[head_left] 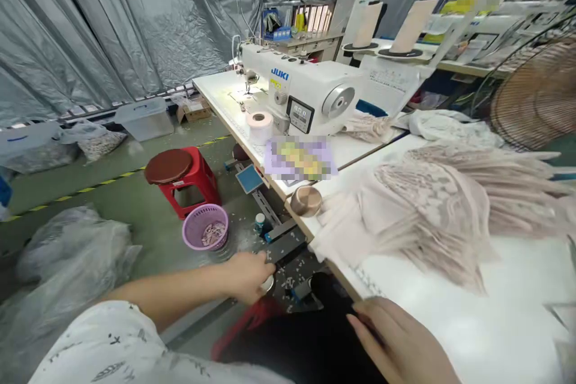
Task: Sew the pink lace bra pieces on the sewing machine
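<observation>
My left hand [249, 276] reaches down beside my lap with its fingers curled. A pale round thing [267, 284] shows at its fingertips, mostly covered, and I cannot make out what it is. At the table's front edge, my right hand [398, 339] is over my black-clad lap [310, 342], its fingers bent and drawn together. Whatever lies between those fingers is hidden. Beyond it, a loose pile of beige lace fabric pieces [427, 210] spreads over the white table [427, 306]. A brown round container [306, 200] stands at the table edge beside the fabric.
A white sewing machine [306, 87] stands ahead with a tape roll [260, 127] by it. On the floor are a red stool [198, 177], a purple basket [198, 228] holding scraps, a small bottle [260, 222] and plastic sheeting [81, 258]. A fan [535, 93] is at right.
</observation>
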The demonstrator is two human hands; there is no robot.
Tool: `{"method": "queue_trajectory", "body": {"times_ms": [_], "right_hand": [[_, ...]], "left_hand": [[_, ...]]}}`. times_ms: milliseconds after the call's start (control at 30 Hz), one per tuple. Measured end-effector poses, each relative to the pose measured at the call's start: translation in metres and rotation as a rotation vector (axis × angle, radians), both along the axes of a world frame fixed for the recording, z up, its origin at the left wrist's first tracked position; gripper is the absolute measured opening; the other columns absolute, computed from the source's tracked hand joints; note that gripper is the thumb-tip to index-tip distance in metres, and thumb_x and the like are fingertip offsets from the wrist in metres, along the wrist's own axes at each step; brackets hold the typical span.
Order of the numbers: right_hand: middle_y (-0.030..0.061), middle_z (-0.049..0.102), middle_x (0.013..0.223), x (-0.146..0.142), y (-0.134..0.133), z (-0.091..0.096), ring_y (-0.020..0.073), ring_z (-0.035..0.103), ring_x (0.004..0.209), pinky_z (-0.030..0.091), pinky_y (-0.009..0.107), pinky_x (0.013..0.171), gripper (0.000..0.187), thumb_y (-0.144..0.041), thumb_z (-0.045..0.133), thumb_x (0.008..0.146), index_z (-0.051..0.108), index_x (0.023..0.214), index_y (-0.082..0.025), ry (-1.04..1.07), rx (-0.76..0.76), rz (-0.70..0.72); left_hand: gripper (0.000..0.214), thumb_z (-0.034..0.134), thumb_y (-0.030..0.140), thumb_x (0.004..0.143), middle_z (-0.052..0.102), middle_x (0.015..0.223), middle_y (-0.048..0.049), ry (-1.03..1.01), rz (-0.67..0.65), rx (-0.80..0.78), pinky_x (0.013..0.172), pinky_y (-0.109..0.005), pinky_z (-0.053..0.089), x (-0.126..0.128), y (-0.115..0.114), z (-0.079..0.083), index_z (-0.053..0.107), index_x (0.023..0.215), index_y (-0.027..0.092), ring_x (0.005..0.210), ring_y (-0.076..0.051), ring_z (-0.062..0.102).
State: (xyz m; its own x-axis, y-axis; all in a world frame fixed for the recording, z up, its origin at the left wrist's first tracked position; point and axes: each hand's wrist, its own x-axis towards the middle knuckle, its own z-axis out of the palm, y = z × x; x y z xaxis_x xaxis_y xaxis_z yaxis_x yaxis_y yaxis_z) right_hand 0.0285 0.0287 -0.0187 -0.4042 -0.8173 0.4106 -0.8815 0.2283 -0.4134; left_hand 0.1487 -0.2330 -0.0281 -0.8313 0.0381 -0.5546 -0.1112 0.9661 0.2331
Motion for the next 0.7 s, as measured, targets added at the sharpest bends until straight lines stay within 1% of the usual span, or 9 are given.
{"method": "queue_trajectory", "body": {"times_ms": [33,100,200,267,367,467,533,600,700], "right_hand": [[0.0044,0.068,0.088,0.017,-0.003,-0.003,0.0197,0.068,0.076,0.060,0.030,0.066,0.016,-0.025,0.057,0.085,0.059,0.101,-0.024,0.021,-0.015,0.048],[0.0139,0.061,0.119,0.049,-0.010,-0.012,0.0279,0.062,0.106,0.057,0.039,0.085,0.064,-0.022,0.070,0.073,0.043,0.130,-0.019,0.009,0.035,0.125],[0.0244,0.041,0.141,0.085,-0.017,-0.027,0.0366,0.043,0.127,0.047,0.049,0.098,0.113,-0.022,0.080,0.057,0.011,0.146,-0.011,-0.248,0.133,0.120],[0.0231,0.046,0.136,0.101,-0.016,-0.032,0.0348,0.049,0.123,0.050,0.045,0.095,0.112,-0.028,0.079,0.059,0.011,0.146,-0.010,-0.501,0.096,0.084],[0.0137,0.060,0.119,0.119,-0.005,-0.027,0.0296,0.061,0.105,0.054,0.040,0.086,0.081,-0.032,0.072,0.065,0.035,0.135,-0.016,-0.688,-0.069,0.026],[0.0101,0.063,0.111,0.131,0.009,-0.016,0.0299,0.062,0.099,0.053,0.042,0.086,0.065,-0.033,0.070,0.063,0.047,0.122,-0.018,-0.701,-0.223,-0.108],[0.0094,0.064,0.109,0.136,0.018,-0.012,0.0307,0.062,0.098,0.052,0.044,0.088,0.063,-0.034,0.070,0.062,0.049,0.119,-0.018,-0.704,-0.275,-0.192],[0.0091,0.065,0.108,0.138,0.024,-0.011,0.0307,0.062,0.098,0.051,0.044,0.089,0.062,-0.034,0.071,0.061,0.050,0.117,-0.018,-0.700,-0.300,-0.241],[0.0102,0.064,0.108,0.133,0.033,-0.013,0.0303,0.063,0.097,0.053,0.040,0.085,0.060,-0.036,0.071,0.061,0.051,0.115,-0.018,-0.651,-0.310,-0.260]], "left_hand": [[0.042,0.054,0.035,0.079,0.057,0.110,-0.0172,0.005,-0.058,-0.019,0.067,-0.042,0.051,0.007,0.006,0.031,0.056,0.118,0.019,0.085,-0.034,0.064],[0.039,0.055,0.036,0.080,0.058,0.102,-0.0140,0.043,-0.135,-0.036,0.061,-0.038,0.048,0.020,0.022,0.087,0.057,0.116,0.021,0.078,-0.031,0.064],[0.040,0.060,0.035,0.079,0.057,0.095,-0.0097,0.152,-0.229,-0.023,0.056,-0.034,0.043,0.036,0.052,0.149,0.057,0.118,0.024,0.069,-0.025,0.061],[0.040,0.063,0.034,0.079,0.057,0.091,-0.0082,0.206,-0.276,-0.009,0.054,-0.033,0.040,0.043,0.073,0.174,0.058,0.117,0.023,0.065,-0.023,0.059],[0.039,0.068,0.030,0.076,0.058,0.086,-0.0064,0.254,-0.308,0.052,0.057,-0.032,0.041,0.048,0.096,0.195,0.061,0.114,0.023,0.064,-0.022,0.059],[0.063,0.073,0.029,0.072,0.062,0.097,-0.0064,0.284,-0.325,0.214,0.073,-0.034,0.046,0.048,0.103,0.200,0.050,0.131,0.025,0.082,-0.027,0.063],[0.088,0.075,0.035,0.070,0.060,0.117,-0.0073,0.332,-0.343,0.390,0.091,-0.035,0.044,0.046,0.100,0.188,0.030,0.145,0.025,0.105,-0.029,0.059],[0.110,0.079,0.045,0.064,0.046,0.139,-0.0107,0.414,-0.361,0.571,0.106,-0.036,0.036,0.043,0.098,0.159,0.014,0.149,0.021,0.124,-0.029,0.048],[0.124,0.082,0.060,0.048,0.027,0.151,-0.0199,0.496,-0.285,0.751,0.114,-0.042,0.027,0.036,0.105,0.095,0.022,0.145,0.013,0.135,-0.036,0.033]]}}
